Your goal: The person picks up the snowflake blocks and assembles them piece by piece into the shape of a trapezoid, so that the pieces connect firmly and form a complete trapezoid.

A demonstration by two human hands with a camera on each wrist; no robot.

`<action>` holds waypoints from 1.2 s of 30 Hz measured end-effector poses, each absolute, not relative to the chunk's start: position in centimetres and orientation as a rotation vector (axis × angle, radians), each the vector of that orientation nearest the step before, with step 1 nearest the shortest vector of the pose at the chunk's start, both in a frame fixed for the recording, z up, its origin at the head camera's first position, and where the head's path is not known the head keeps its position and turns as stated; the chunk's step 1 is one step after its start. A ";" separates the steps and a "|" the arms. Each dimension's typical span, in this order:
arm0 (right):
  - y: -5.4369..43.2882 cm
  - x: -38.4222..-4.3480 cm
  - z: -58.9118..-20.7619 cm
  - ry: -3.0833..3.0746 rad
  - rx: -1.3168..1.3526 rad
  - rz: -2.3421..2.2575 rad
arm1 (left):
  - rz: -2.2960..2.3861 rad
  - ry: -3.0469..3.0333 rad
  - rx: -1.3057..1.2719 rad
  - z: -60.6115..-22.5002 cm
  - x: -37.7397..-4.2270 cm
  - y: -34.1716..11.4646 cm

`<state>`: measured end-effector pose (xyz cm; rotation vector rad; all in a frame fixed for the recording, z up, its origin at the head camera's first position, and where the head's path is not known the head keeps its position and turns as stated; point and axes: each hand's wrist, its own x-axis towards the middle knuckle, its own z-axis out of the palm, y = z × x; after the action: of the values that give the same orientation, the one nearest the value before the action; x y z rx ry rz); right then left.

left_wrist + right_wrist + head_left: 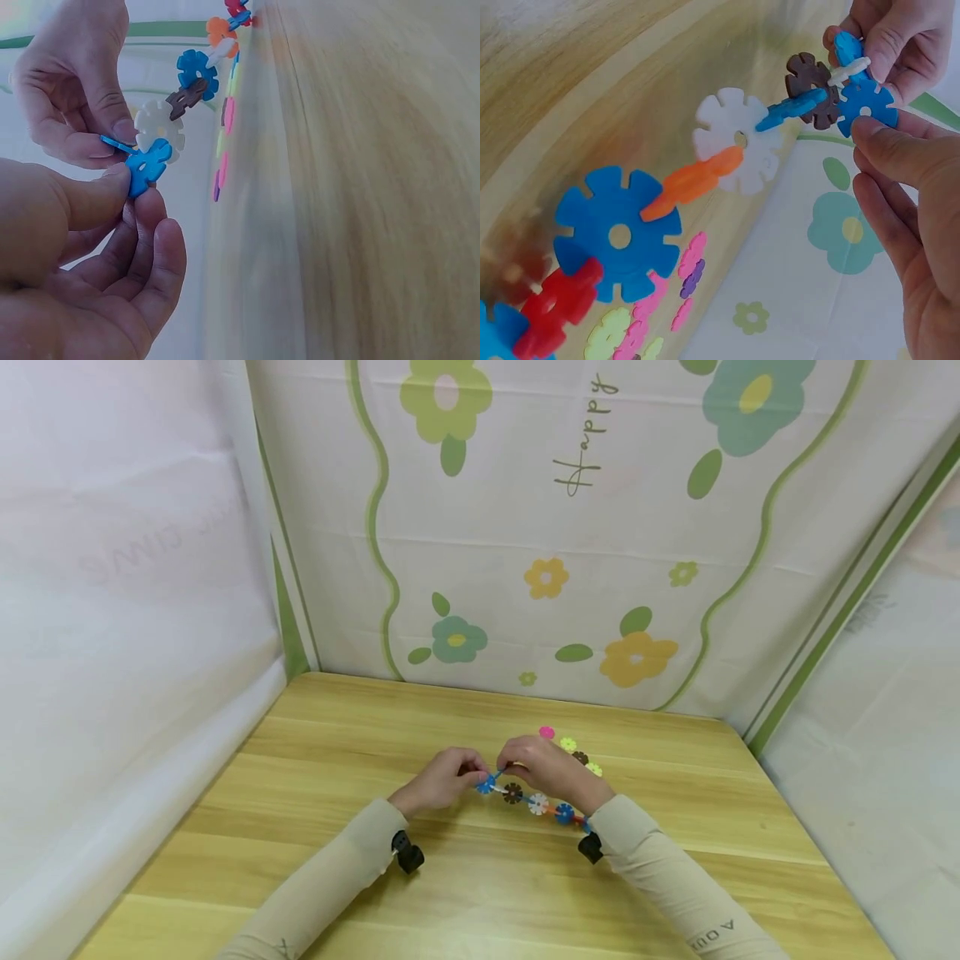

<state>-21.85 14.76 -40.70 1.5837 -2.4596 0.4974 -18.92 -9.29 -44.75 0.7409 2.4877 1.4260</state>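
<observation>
A chain of slotted snowflake discs runs from my left hand (442, 781) toward the right forearm. My left thumb and fingers pinch its end piece, a blue disc (150, 165). Next to that sits a white disc (160, 126), then a brown disc (810, 90). Farther along come an orange disc (694, 182), a large-looking blue disc (619, 232) and a red disc (559, 307). My right hand (551, 768) pinches a separate blue disc (868, 106) by its edge, close against the end disc; whether their slots engage, I cannot tell.
Loose discs lie on the wooden table (337, 735) beyond the right hand, among them a pink disc (547, 732) and a yellow disc (567, 744). A flower-printed cloth (495, 527) hangs behind the table, with pale cloth walls at both sides.
</observation>
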 end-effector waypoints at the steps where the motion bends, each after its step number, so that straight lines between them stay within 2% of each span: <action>1: 14.8 -21.9 -40.7 -2.459 1.576 0.493 | 1.431 2.483 0.744 -44.9 -19.0 -9.3; 14: 14.5 -21.7 -41.1 -2.382 1.553 0.455 | 1.394 2.561 0.781 -45.2 -18.9 -8.8; 26: 13.6 -21.1 -41.5 -2.312 1.543 0.420 | 1.368 2.791 0.554 -45.1 -18.0 -6.9; 36: 14.0 -21.2 -41.7 -2.447 1.512 0.445 | 1.423 2.713 0.653 -45.3 -18.2 -7.7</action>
<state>-21.24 13.95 -41.67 1.5119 -2.4468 0.4455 -18.16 -7.68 -45.32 0.6526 2.7131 1.4231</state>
